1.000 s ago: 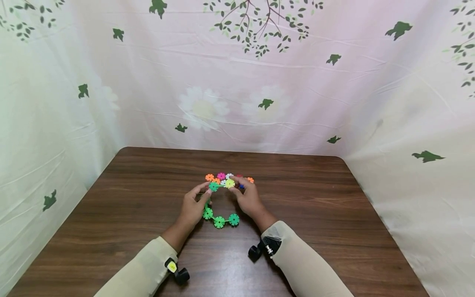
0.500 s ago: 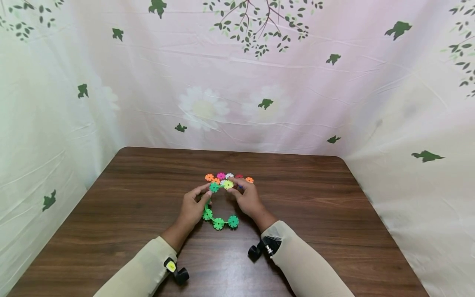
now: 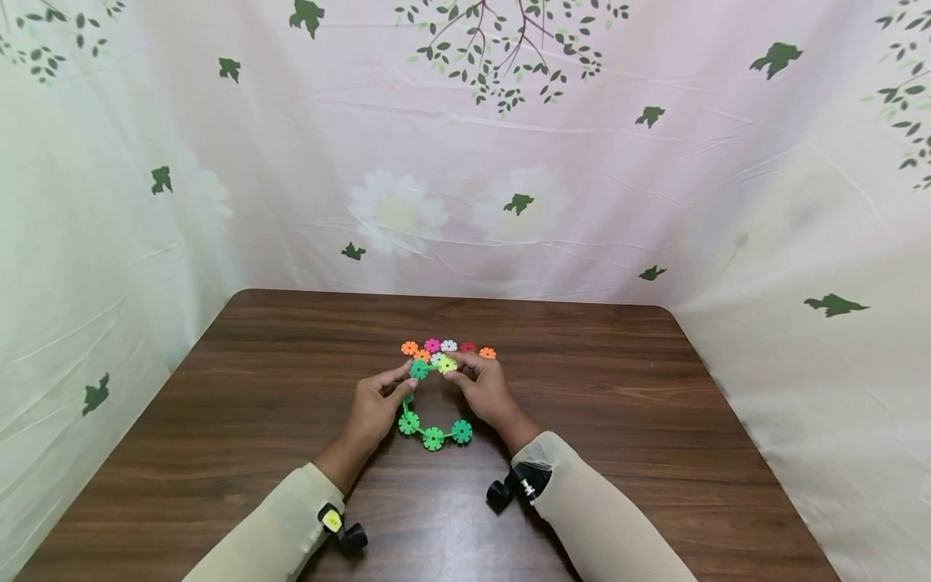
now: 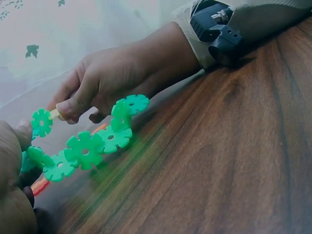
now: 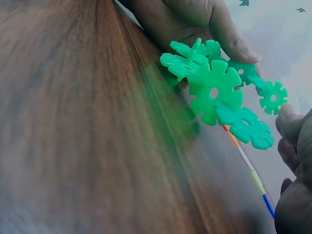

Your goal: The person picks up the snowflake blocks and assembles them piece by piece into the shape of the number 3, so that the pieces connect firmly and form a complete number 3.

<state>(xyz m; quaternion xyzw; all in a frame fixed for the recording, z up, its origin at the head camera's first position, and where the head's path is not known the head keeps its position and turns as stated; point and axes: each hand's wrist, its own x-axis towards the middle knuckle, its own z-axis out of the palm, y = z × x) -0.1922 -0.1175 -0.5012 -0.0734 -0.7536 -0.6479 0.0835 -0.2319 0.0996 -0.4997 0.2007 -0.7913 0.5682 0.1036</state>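
A curved chain of green flower-shaped interlocking discs [image 4: 84,150] hangs from my left hand [image 3: 374,408], whose thumb and fingers pinch it near its upper end. The chain bends toward me and to the right, its lower end [image 3: 461,432] free. My right hand [image 3: 489,396] pinches a yellow-green flower disc [image 3: 447,365] between thumb and index finger. That disc is right at the chain's uppermost green disc [image 3: 419,369], with a thin green piece showing between them. In the left wrist view the yellow disc [image 4: 55,114] appears edge-on, mostly covered by the right fingers.
Just beyond the hands, loose flower discs lie flat on the brown wooden table [image 3: 618,420]: orange [image 3: 410,347], pink [image 3: 432,345], white [image 3: 448,346], red [image 3: 468,347] and others. A blue one [image 5: 269,206] shows edge-on in the right wrist view. Printed curtains [image 3: 291,202] enclose the table.
The yellow-green disc has come slightly down and left with the right fingers. The chain's lower end has swayed a little. Both hands otherwise stay almost in place.
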